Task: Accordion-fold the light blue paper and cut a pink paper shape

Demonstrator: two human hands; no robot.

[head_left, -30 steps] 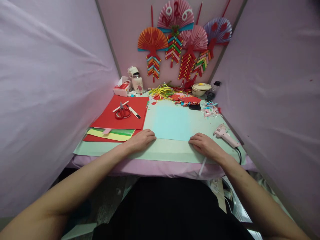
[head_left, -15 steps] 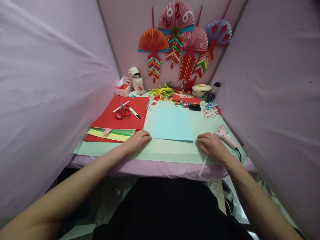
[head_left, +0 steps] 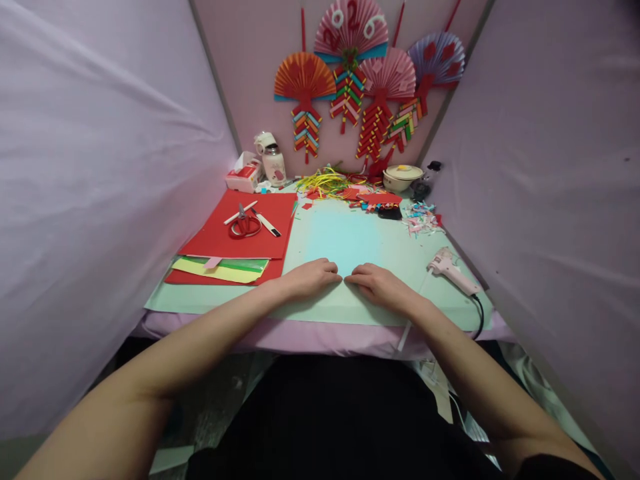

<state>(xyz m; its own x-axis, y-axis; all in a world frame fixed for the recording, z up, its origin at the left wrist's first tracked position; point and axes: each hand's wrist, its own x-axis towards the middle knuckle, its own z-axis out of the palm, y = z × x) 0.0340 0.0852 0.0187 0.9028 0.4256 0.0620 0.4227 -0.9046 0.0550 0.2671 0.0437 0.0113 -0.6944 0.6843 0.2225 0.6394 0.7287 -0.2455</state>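
Note:
A light blue sheet of paper (head_left: 343, 233) lies flat in the middle of the table. My left hand (head_left: 317, 277) is at the middle of its near edge, fingers closed on that edge. Almost tip to tip with it, my right hand (head_left: 377, 283) pinches the same edge from the other side. The hands cover much of the paper's near edge, so how far it is folded is hidden. To the left, red-handled scissors (head_left: 245, 227), a white pen (head_left: 241, 213) and a utility knife (head_left: 267, 223) rest on red paper (head_left: 215, 230).
Right of my hands lies a pink glue gun (head_left: 453, 270) with its cord. Paper scraps (head_left: 423, 219), yellow strips (head_left: 327, 183), a lidded bowl (head_left: 401, 179), a bottle (head_left: 274, 163) and a tissue box (head_left: 245, 177) line the back. Paper fans (head_left: 305, 80) hang on the wall.
Both hands have slid inward along the near edge of the blue paper, from its two corners to the middle. The paper stays in place.

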